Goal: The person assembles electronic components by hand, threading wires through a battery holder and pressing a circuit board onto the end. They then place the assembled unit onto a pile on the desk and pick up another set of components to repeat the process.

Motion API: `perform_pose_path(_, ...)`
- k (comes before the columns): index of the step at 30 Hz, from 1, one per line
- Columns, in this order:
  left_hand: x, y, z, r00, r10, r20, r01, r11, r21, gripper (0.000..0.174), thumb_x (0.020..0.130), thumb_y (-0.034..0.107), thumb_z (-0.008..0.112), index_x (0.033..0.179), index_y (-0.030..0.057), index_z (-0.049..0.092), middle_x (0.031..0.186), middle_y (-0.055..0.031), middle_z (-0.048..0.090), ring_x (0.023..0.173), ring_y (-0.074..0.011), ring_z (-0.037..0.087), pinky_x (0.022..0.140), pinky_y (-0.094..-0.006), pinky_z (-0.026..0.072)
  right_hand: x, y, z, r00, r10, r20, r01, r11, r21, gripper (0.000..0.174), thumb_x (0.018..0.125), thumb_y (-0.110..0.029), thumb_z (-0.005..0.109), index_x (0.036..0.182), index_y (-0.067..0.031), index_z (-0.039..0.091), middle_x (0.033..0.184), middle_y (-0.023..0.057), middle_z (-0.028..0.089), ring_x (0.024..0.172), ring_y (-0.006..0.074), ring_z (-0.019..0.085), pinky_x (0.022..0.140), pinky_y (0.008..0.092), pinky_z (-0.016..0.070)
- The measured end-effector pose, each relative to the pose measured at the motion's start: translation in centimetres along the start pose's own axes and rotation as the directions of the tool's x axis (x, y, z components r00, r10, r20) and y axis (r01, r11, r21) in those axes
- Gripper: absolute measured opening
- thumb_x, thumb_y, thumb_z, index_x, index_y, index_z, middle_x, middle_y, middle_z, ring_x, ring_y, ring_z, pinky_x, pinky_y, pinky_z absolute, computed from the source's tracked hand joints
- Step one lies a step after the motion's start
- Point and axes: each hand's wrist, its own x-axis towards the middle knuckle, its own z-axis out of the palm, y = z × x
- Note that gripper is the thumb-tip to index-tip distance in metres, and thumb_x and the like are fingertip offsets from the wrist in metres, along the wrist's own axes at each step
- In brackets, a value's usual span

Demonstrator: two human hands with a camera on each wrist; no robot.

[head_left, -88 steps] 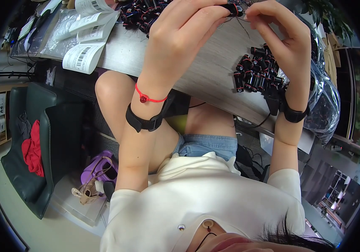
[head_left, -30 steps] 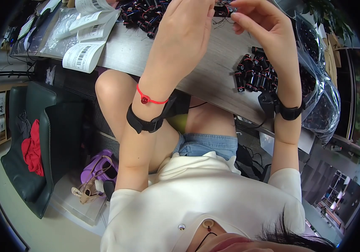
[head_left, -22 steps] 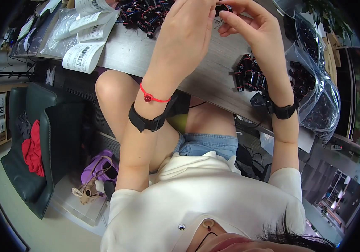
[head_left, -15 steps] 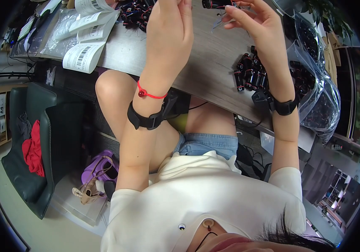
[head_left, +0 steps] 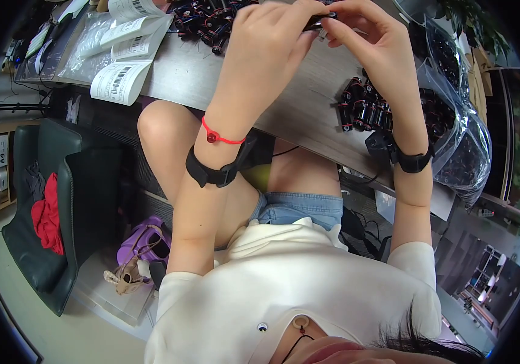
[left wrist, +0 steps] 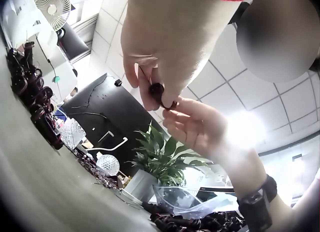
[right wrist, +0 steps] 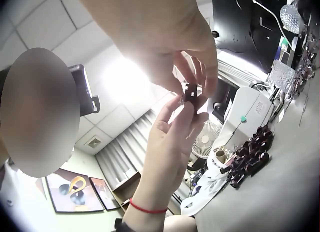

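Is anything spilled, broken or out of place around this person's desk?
Nothing looks clearly spilled or broken. The black part in the left hand is too covered to judge. Oddest is the red cloth, crumpled on the green chair as if dropped there.

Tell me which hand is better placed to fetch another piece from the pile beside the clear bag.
Probably the right hand: it is nearer that pile and on the same side; the left hand is farther across. Both are on the black piece, so the right should first let go.
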Motion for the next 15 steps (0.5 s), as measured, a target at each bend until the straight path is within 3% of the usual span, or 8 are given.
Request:
perform_pose_path(2, 1.6, 2.2, -1.8, 0.973, -0.221, 0.063, 0.226, 0.970, -0.089, 0.031, 0.088, -0.002, 0.069, 0.118, -0.0001, 0.062, 0.109, -0.0152, 0.071, 0.097, -0.0315, 0.069, 0.079, -0.0355, 0.0544, 0.1, -0.4, 0.4, 0.972, -0.225, 0.071, 0.205, 0.955, 0.215, 0.020, 0.093, 0.001, 0.072, 0.112, 0.0037, 0.067, 0.099, 0.0061, 0.069, 0.083, 0.0102, 0.067, 0.071, 0.0242, 0.0548)
perform_pose_path(4, 3.2, 3.5, -2.9, 0.771, -0.591, 0.237, 0.635, 0.742, -0.217, 0.031, 0.086, -0.002, 0.072, 0.116, 0.0007, 0.063, 0.103, -0.0138, 0.071, 0.094, -0.0312, 0.071, 0.077, -0.0360, 0.0553, 0.3, -5.8, 3.1, 0.996, -0.081, -0.046, 0.054, 0.907, -0.417, 0.022, 0.090, 0.003, 0.073, 0.112, 0.0026, 0.068, 0.101, 0.0081, 0.068, 0.083, 0.0122, 0.067, 0.070, 0.0252, 0.0544)
perform_pose_path(6, 3.2, 3.6, -2.7, 0.776, -0.591, 0.222, 0.631, 0.736, -0.246, 0.031, 0.086, -0.003, 0.072, 0.115, 0.0008, 0.064, 0.101, -0.0136, 0.071, 0.092, -0.0312, 0.071, 0.076, -0.0362, 0.0555, 0.9, -5.7, 4.2, 0.990, -0.043, -0.133, -0.059, 0.733, -0.677, 0.024, 0.089, 0.004, 0.073, 0.113, 0.0020, 0.069, 0.102, 0.0092, 0.068, 0.083, 0.0132, 0.068, 0.070, 0.0257, 0.0542)
perform_pose_path(7, 3.1, 3.6, -2.7, 0.777, -0.594, 0.208, 0.630, 0.728, -0.272, 0.030, 0.086, -0.003, 0.073, 0.115, 0.0010, 0.064, 0.099, -0.0135, 0.071, 0.090, -0.0313, 0.071, 0.075, -0.0364, 0.0557, 1.8, -2.9, 4.4, 0.944, -0.331, -0.022, 0.268, 0.802, -0.534, 0.025, 0.088, 0.006, 0.073, 0.112, 0.0013, 0.069, 0.101, 0.0098, 0.068, 0.083, 0.0141, 0.067, 0.069, 0.0258, 0.0534)
perform_pose_path(9, 2.3, 2.9, -2.0, 0.777, -0.598, 0.197, 0.629, 0.718, -0.299, 0.030, 0.085, -0.003, 0.073, 0.114, 0.0011, 0.065, 0.096, -0.0133, 0.072, 0.088, -0.0313, 0.071, 0.074, -0.0366, 0.0560, 3.2, 1.7, 4.2, 0.576, -0.817, 0.007, 0.810, 0.570, -0.136, 0.027, 0.085, 0.009, 0.073, 0.110, -0.0001, 0.071, 0.100, 0.0111, 0.068, 0.081, 0.0160, 0.067, 0.067, 0.0260, 0.0519)
perform_pose_path(13, 0.6, 0.1, 0.6, 0.976, -0.102, -0.194, 0.012, 0.909, -0.418, 0.027, 0.086, -0.001, 0.074, 0.111, 0.0011, 0.065, 0.095, -0.0128, 0.072, 0.087, -0.0299, 0.071, 0.073, -0.0355, 0.0560, 3.7, 2.2, 3.8, 0.398, -0.910, 0.115, 0.890, 0.352, -0.289, 0.025, 0.083, 0.011, 0.073, 0.105, 0.0000, 0.073, 0.100, 0.0117, 0.068, 0.078, 0.0172, 0.066, 0.065, 0.0258, 0.0505)
perform_pose_path(14, 1.2, 1.3, -0.6, 0.965, -0.260, -0.029, 0.231, 0.898, -0.374, 0.026, 0.086, -0.001, 0.075, 0.110, 0.0011, 0.066, 0.096, -0.0128, 0.072, 0.086, -0.0298, 0.071, 0.073, -0.0353, 0.0560, 3.2, 0.7, 4.0, 0.397, -0.910, 0.115, 0.891, 0.352, -0.287, 0.025, 0.083, 0.011, 0.073, 0.105, 0.0000, 0.073, 0.100, 0.0117, 0.068, 0.078, 0.0172, 0.066, 0.065, 0.0258, 0.0505)
perform_pose_path(15, 1.9, 2.7, -2.0, 0.900, -0.416, 0.126, 0.435, 0.851, -0.295, 0.026, 0.085, -0.001, 0.076, 0.110, 0.0011, 0.066, 0.096, -0.0129, 0.072, 0.086, -0.0297, 0.071, 0.073, -0.0350, 0.0560, 1.5, -2.0, 3.9, 0.641, -0.755, 0.141, 0.697, 0.494, -0.520, 0.024, 0.083, 0.012, 0.072, 0.104, 0.0000, 0.073, 0.099, 0.0110, 0.068, 0.077, 0.0168, 0.065, 0.064, 0.0256, 0.0503)
